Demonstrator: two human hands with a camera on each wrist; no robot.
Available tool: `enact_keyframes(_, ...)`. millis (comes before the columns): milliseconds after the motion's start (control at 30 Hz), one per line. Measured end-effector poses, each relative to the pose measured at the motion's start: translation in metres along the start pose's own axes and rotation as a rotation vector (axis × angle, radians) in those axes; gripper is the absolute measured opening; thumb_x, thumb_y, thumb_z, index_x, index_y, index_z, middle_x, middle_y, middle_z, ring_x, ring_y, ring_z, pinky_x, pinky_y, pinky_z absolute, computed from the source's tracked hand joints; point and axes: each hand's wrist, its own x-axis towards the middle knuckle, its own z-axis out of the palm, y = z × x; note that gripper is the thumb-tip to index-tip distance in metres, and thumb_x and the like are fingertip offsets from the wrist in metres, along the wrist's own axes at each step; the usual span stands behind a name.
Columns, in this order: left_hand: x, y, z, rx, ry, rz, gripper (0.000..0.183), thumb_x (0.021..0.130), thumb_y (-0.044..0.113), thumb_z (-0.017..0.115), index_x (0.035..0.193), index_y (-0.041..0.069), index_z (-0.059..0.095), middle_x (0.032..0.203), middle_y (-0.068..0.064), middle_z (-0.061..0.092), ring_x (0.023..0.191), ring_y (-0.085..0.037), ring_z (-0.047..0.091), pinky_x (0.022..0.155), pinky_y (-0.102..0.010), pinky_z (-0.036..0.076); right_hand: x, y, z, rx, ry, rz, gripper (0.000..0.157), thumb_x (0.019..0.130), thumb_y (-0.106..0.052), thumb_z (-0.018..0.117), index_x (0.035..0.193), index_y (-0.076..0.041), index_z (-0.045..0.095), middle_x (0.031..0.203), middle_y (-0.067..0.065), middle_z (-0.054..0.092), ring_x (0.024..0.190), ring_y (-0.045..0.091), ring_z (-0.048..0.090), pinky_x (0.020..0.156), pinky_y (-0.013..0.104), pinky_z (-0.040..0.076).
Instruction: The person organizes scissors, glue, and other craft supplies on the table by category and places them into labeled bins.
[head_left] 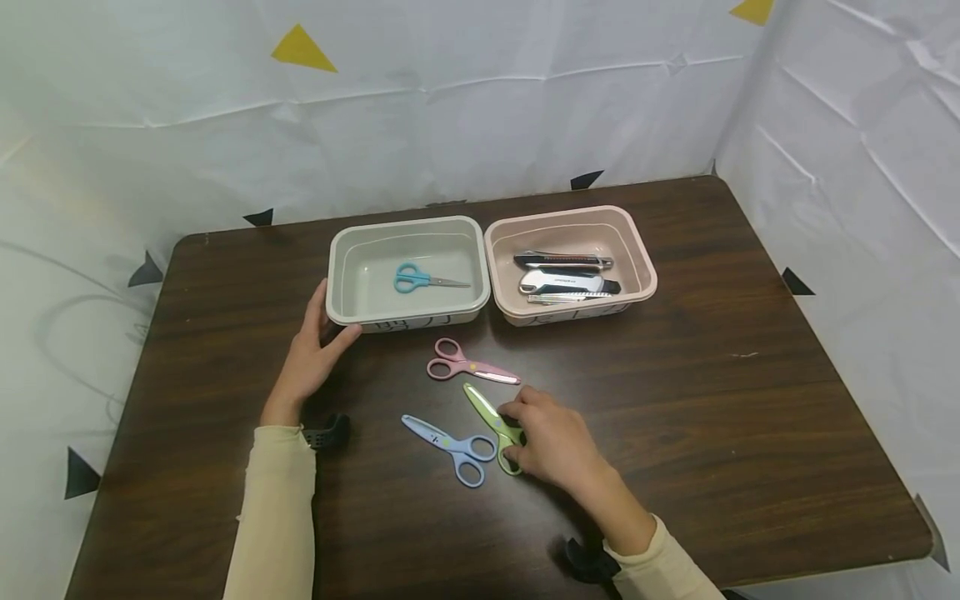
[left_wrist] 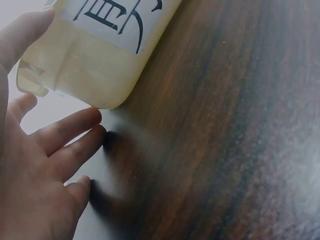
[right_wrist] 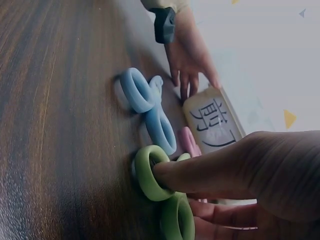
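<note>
My left hand (head_left: 306, 362) rests at the left front corner of the pale green bin (head_left: 352, 316), thumb at the front rim and fingers along its side. In the left wrist view those fingers are loosely extended. My right hand (head_left: 553, 437) pinches green scissors (head_left: 487, 410) on the table; the thumb (right_wrist: 172, 172) lies over one handle loop, while the other fingers are partly hidden beyond the handles. Blue scissors (head_left: 452, 446) lie just left of them. Pink scissors (head_left: 468, 365) lie farther back, near the bins. Small teal-handled scissors (head_left: 412, 278) lie inside the pale green bin.
A pink bin (head_left: 643, 287) stands against the green bin's right side, holding several utility knives (head_left: 566, 283). The green bin has a label (right_wrist: 212, 120) with dark characters on its front. White sheeting (head_left: 480, 133) rises behind the brown wooden table (head_left: 712, 417).
</note>
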Motion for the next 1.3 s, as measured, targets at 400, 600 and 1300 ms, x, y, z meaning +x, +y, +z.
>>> enact_keyframes(400, 0.011, -0.037, 0.0, 0.07, 0.012, -0.041, 0.086, 0.093, 0.043, 0.066, 0.156, 0.044, 0.007, 0.156, -0.002, 0.036, 0.142, -0.03, 0.032, 0.107, -0.067, 0.021, -0.002, -0.004, -0.002, -0.019, -0.015, 0.027, 0.05, 0.071, -0.026, 0.087, 0.117, -0.013, 0.071, 0.092, -0.003, 0.055, 0.082, 0.015, 0.051, 0.061, 0.035, 0.044)
enact_keyframes(600, 0.012, -0.037, -0.001, 0.094, 0.033, -0.037, 0.085, 0.09, 0.048, 0.067, 0.154, 0.047, 0.01, 0.154, 0.0, 0.038, 0.141, -0.032, 0.034, 0.106, -0.065, 0.026, -0.002, -0.004, -0.001, -0.024, -0.021, 0.039, 0.05, 0.071, -0.025, 0.086, 0.117, -0.012, 0.072, 0.091, -0.003, 0.055, 0.081, 0.015, 0.051, 0.06, 0.034, 0.044)
enact_keyframes(1300, 0.011, -0.035, 0.0, 0.085, 0.039, -0.034, 0.087, 0.091, 0.047, 0.067, 0.157, 0.04, 0.01, 0.153, -0.004, 0.039, 0.142, -0.034, 0.032, 0.105, -0.069, 0.022, -0.005, -0.001, -0.009, -0.104, 0.004, 0.006, 0.033, 0.071, -0.02, 0.081, 0.102, -0.017, 0.073, 0.075, -0.009, 0.048, 0.069, 0.013, 0.047, 0.05, 0.033, 0.037)
